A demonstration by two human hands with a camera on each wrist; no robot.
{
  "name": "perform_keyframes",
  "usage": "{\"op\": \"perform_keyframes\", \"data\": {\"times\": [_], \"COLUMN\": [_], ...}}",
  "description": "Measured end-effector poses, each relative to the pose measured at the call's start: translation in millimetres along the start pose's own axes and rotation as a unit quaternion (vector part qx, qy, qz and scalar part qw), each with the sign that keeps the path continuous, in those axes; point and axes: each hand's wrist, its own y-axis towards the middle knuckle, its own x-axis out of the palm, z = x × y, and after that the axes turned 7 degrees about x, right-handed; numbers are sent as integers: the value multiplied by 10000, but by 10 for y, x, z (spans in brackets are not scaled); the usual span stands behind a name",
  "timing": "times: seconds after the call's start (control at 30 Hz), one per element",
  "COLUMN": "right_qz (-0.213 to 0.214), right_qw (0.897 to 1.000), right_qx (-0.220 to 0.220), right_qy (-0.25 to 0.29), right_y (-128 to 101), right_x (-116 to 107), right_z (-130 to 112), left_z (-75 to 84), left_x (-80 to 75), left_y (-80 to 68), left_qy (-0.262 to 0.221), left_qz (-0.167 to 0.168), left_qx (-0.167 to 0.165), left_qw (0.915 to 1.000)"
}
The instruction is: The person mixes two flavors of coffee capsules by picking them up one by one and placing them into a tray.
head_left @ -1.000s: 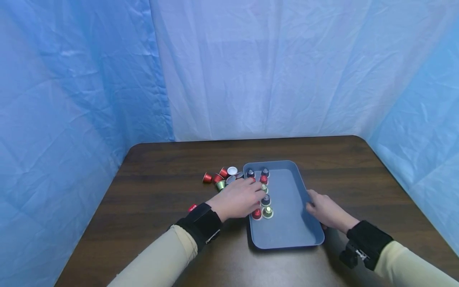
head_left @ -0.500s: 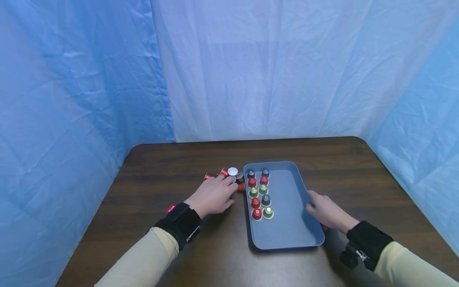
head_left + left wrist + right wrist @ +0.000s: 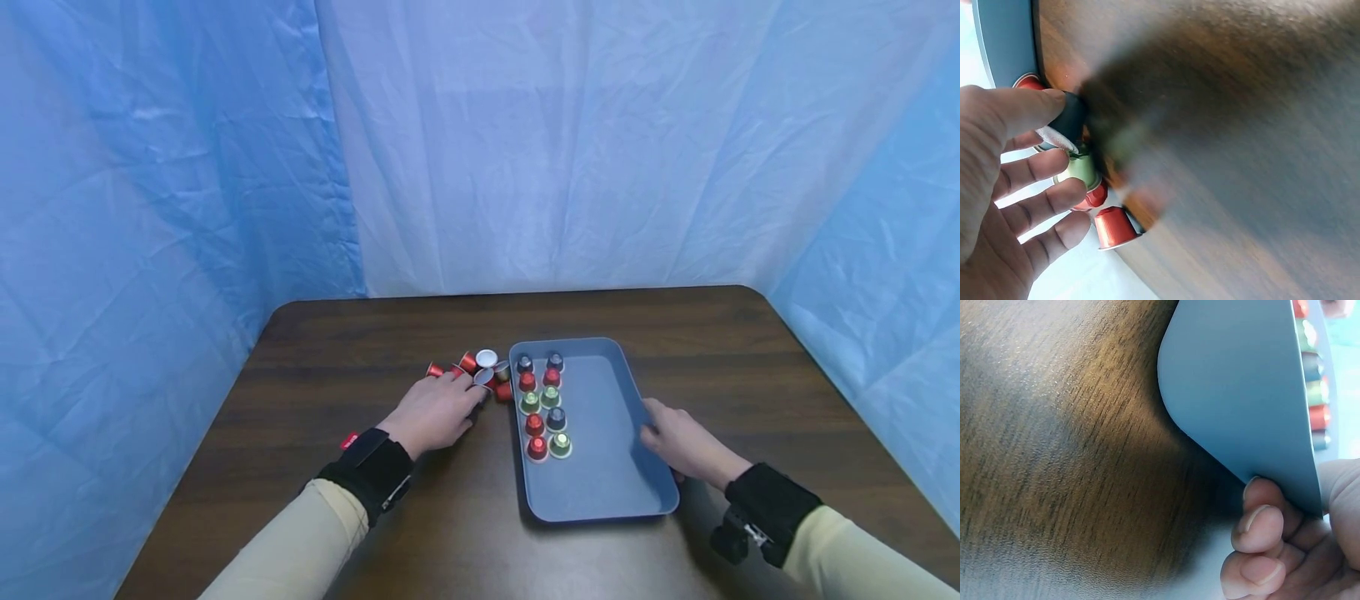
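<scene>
My left hand [image 3: 435, 410] is at the near side of a pile of coffee capsules, left of the tray. Its thumb and index finger pinch a dark coffee capsule [image 3: 1072, 120] with a pale lid, while the other fingers are spread loosely. Close behind these fingers lie a green capsule [image 3: 1083, 170] and a red capsule [image 3: 1115, 227]. My right hand [image 3: 686, 442] grips the right side of the blue-grey tray [image 3: 600, 479], thumb over the rim and fingers curled beneath. Two columns of red, green and dark capsules stand lid-down along the tray's left side.
More capsules lie between the left hand and the tray, among them a white-lidded capsule [image 3: 486, 358] and a red capsule [image 3: 504, 391] right by the tray wall. The dark wooden table [image 3: 360, 333] has blue sheeting [image 3: 555, 167] behind and at its sides.
My left hand has moved left from over the tray to the pile, then drawn slightly back toward me with a dark capsule. The right hand keeps its place on the tray.
</scene>
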Motion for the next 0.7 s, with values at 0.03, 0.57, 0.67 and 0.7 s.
{"op": "perform_keyframes", "data": {"times": [0.03, 0.57, 0.67, 0.7], "right_qz": [2, -54, -31, -24], "right_qw": [10000, 9999, 10000, 10000], "right_qx": [-4, 88, 16, -14], "right_qy": [-5, 21, 22, 30], "right_y": [1, 9, 8, 7], "right_x": [0, -7, -8, -7], "right_z": [2, 1, 6, 9], "left_z": [-6, -74, -84, -89], "left_x": [5, 59, 71, 77], "left_y": [-4, -100, -117, -121], "left_qy": [-29, 57, 175, 217], "left_qz": [-18, -162, -56, -13], "left_qx": [4, 115, 186, 226], "left_qw": [10000, 9998, 9997, 9995]}}
